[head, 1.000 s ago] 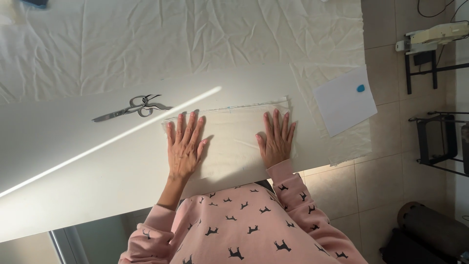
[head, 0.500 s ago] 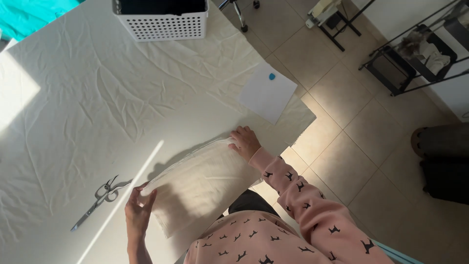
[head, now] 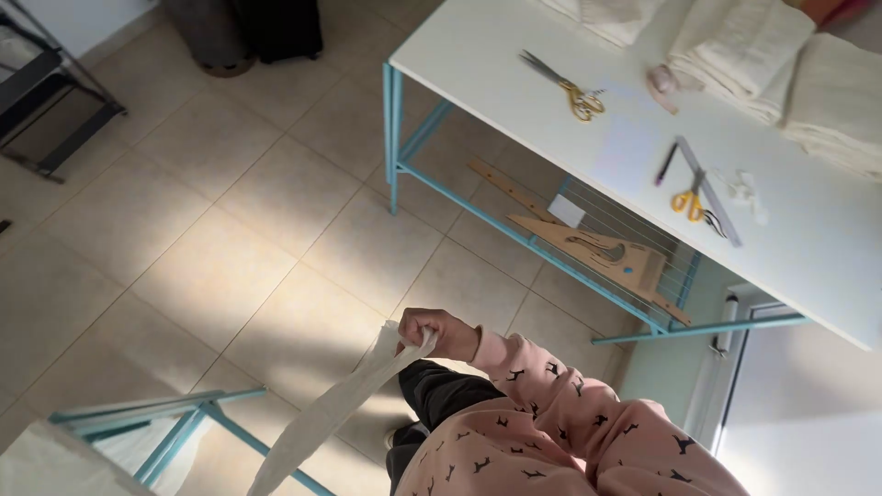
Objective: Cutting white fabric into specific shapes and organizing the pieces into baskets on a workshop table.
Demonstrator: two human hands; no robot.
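My right hand (head: 439,332) is closed in a fist around one end of a white cloth strip (head: 340,409), held over the tiled floor in front of my body. The cloth hangs in a long band down and to the left, out past the bottom edge of the picture. My left hand is out of the picture. My pink sleeve with small dark figures runs back from the fist to the lower right. Dark trousers and one shoe show beneath it.
A white table (head: 514,83) on a teal frame stands at upper right with yellow-handled scissors (head: 570,87), a second pair (head: 687,202), a ruler and folded cream cloths (head: 827,92). Wooden pattern rulers (head: 597,250) lie on its wire shelf. Another teal frame (head: 175,409) is at lower left.
I have turned away from the cloth-covered table. The cloth that lay flat under both hands is lifted off it and hangs from my right fist over the floor; my left hand has left the view.
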